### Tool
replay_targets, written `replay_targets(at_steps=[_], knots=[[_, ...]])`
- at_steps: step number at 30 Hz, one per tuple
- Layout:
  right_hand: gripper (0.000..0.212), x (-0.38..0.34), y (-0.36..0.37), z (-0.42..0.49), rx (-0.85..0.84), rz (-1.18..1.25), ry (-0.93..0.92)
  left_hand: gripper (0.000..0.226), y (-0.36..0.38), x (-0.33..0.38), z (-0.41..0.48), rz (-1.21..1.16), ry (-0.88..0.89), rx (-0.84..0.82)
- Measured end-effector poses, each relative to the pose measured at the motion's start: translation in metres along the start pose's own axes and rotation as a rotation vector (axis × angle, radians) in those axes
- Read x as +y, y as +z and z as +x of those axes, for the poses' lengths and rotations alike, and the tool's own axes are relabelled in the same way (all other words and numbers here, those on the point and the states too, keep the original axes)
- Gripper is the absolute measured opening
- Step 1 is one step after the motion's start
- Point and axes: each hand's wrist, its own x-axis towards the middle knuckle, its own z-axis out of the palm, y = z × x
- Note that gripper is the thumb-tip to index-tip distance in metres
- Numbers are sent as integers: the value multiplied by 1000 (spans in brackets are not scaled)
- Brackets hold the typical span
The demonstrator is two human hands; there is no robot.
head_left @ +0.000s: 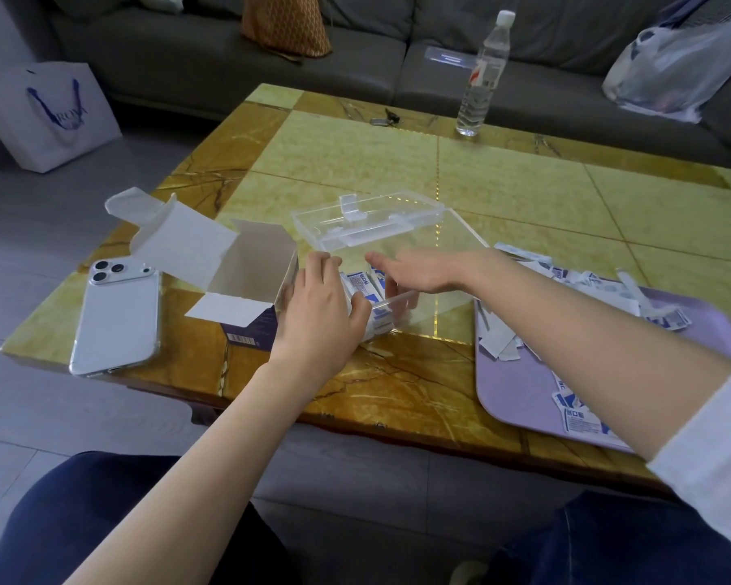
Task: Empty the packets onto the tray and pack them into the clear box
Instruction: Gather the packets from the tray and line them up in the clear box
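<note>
step: packing | left hand (321, 306) fingers (319, 261) curled on box (401, 236) left corner | right hand (414, 272) reaching into box onto packets (361, 285), grip unclear | more on tray (520, 390) right of box | next: fetch those, lay flat

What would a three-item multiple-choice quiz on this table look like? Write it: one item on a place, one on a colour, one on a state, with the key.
1. Where does the silver smartphone lie, relative to the open white cardboard carton? A. left of it B. right of it C. inside it
2. The flat plastic tray is: A. green B. lavender C. red
3. The lid of the clear acrylic box is: A. shut B. swung open C. missing

Key: 1 A, it lies flat left of the carton's flaps; 2 B, its bare surface is pale purple; 3 B, it sits back from the open top.
</note>
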Motion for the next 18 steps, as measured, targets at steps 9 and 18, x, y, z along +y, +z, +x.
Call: replay_targets(at_steps=[9,18], knots=[[42,5,1,12,312,35,151,47,-1,3,-1,-21,-4,-14],[45,-2,-1,26,188,-5,145,47,-2,2,0,-19,1,-10]])
